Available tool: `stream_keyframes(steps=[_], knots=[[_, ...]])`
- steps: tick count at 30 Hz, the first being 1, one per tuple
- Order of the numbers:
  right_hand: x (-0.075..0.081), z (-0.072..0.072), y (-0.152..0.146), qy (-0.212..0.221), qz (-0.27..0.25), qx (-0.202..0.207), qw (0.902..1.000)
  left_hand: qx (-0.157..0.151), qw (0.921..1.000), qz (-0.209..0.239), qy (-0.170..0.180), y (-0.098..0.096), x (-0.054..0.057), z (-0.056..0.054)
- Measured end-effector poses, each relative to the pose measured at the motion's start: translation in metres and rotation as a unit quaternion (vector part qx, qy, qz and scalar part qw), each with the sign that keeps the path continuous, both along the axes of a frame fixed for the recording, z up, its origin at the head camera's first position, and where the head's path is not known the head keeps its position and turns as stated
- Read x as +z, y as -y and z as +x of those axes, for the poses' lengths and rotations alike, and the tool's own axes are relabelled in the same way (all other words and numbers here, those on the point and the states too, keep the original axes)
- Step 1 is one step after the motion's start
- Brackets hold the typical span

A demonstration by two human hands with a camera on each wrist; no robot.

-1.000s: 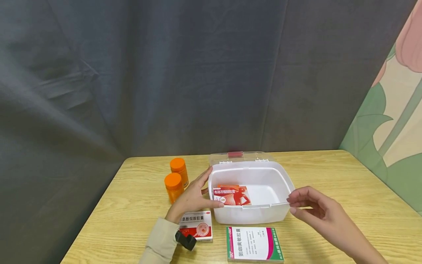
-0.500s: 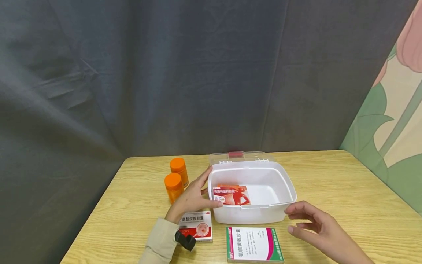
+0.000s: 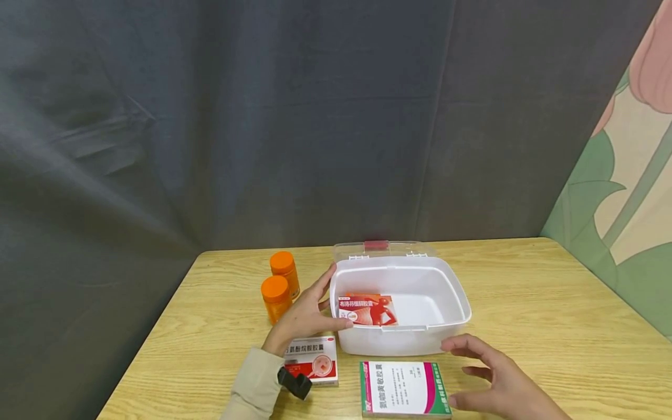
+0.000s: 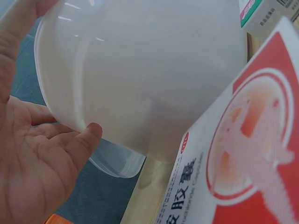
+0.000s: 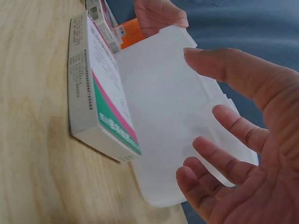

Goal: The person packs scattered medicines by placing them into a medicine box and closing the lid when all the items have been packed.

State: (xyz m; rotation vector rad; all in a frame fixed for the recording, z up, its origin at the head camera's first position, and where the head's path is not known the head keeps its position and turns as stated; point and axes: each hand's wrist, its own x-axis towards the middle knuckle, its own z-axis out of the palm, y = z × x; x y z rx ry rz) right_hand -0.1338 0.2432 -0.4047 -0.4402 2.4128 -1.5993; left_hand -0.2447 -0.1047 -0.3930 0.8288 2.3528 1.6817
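Leaving white plastic open-topped box (image 3: 391, 342) | right hand (image 3: 493, 373), empty, fingers loose, nears flat green-white cardboard carton (image 3: 403, 388) | left hand (image 3: 303, 319) alone grips box

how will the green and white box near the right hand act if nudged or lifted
The green and white box should hold its shape, judging by its crisp edges. It probably won't roll or tip, lying on its broad side on the table.
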Motion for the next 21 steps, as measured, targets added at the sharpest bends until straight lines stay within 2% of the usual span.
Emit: stream_keyframes(steps=[3,10,15,21], knots=[[-0.001,0.0,0.003,0.054,-0.013,-0.009,0.9984,-0.003,1.0,0.001,-0.002,0.0,0.0,0.0],[-0.006,0.0,0.004,0.085,-0.013,-0.008,0.9963,-0.006,1.0,0.0,-0.002,0.001,0.0,0.0],[-0.012,0.001,0.005,0.134,-0.048,0.002,0.9898,-0.007,1.0,-0.001,-0.003,0.001,0.0,0.0],[-0.017,0.0,0.01,0.114,-0.04,0.04,0.9919,-0.005,1.0,-0.003,0.0,0.001,0.001,0.001]])
